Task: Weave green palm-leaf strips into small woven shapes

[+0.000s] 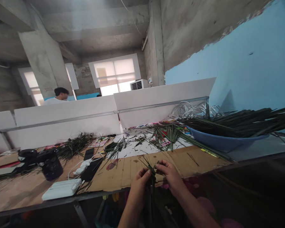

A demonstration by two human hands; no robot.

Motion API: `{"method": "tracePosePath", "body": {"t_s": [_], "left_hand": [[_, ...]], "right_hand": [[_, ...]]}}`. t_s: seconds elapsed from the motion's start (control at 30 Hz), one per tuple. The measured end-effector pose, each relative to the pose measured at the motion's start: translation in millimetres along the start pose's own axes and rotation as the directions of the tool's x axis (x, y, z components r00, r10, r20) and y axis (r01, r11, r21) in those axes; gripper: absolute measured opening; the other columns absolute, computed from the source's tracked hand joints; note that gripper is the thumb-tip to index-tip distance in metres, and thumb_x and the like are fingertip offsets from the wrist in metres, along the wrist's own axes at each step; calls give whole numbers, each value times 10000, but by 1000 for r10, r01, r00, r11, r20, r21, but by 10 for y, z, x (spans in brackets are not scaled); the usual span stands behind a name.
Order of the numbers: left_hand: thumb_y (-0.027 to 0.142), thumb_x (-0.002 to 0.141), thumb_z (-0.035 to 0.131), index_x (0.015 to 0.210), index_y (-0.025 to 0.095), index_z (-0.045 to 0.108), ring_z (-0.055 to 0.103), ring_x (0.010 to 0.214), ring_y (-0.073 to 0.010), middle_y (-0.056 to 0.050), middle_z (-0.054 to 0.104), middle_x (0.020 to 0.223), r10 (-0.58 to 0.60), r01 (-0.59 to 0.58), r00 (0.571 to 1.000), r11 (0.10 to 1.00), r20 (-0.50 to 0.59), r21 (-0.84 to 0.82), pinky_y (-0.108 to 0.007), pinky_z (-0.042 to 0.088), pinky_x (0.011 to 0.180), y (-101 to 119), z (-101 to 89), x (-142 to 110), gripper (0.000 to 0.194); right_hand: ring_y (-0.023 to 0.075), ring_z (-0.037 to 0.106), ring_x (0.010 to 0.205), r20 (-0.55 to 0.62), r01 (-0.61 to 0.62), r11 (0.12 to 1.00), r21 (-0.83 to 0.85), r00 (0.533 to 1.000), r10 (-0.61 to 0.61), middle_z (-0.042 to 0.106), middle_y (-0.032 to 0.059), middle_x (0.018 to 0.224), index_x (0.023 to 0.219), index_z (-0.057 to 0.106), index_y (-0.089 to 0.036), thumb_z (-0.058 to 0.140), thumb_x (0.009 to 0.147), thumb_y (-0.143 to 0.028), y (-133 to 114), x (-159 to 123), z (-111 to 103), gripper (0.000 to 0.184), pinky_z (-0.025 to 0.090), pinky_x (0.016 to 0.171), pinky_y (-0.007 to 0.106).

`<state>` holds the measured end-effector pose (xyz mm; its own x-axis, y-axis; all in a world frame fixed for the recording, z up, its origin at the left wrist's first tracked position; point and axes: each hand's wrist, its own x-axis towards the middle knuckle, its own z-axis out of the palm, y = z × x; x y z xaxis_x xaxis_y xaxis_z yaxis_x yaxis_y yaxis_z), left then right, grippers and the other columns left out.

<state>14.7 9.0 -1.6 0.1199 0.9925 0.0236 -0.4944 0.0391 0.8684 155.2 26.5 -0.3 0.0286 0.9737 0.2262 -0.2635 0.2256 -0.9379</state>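
A small bundle of dark green leaf strips (153,177) is between my two hands, just over the front edge of a cardboard sheet (133,171). My left hand (142,178) pinches the bundle from its left side, thumb against the strips. On the other side, my right hand (167,171) has thumb and forefinger pressed together at the top of the same bundle. Thin strip ends poke up and to the left above the fingers. Long stems hang down between my forearms, and their lower part is lost in shadow.
A blue basin (225,141) heaped with long green leaves stands at right. Leaf scraps (76,144) and a fan of cut strips (169,134) lie further back. At left are a dark jar (49,166) and a white power bank (61,189). A person (59,96) is beyond the white partition (68,109).
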Motion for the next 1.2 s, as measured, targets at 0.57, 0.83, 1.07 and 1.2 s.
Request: {"method": "tracePosePath", "body": {"t_s": [0.57, 0.83, 1.07, 1.2], "left_hand": [[430, 597, 896, 868, 149, 769, 592, 785, -208, -40, 699, 788, -37, -33, 971, 957, 235, 287, -315, 434, 770, 106, 50, -95, 411], [368, 619, 883, 885, 166, 787, 642, 877, -276, -67, 741, 835, -45, -52, 967, 927, 249, 371, -362, 470, 829, 129, 76, -128, 348], [477, 515, 931, 743, 167, 706, 608, 643, -156, -10, 681, 679, -38, 37, 999, 987, 1, 158, -258, 460, 623, 70, 24, -42, 445], [529, 451, 936, 789, 188, 671, 550, 542, -109, 37, 630, 651, -8, 23, 991, 994, -137, 104, -227, 409, 514, 86, -14, 29, 548]], "right_hand": [[199, 595, 730, 475, -65, 981, -182, 868, 146, 672, 4, 699, 710, 725, -177, 863, 606, -430, -370, 274, -178, 307, 440, 747, 324], [150, 546, 629, 508, -122, 978, -166, 840, 191, 621, -30, 612, 636, 696, -175, 866, 543, -340, -244, 342, -143, 255, 412, 658, 273], [148, 594, 715, 254, -143, 986, -92, 954, 162, 712, 41, 930, 929, 718, -202, 758, 713, -599, -116, 312, -183, 453, 433, 614, 244], [153, 633, 698, 166, -186, 982, -33, 968, 189, 710, 53, 974, 976, 662, -224, 800, 669, -602, -4, 263, -188, 507, 471, 575, 250]]}}
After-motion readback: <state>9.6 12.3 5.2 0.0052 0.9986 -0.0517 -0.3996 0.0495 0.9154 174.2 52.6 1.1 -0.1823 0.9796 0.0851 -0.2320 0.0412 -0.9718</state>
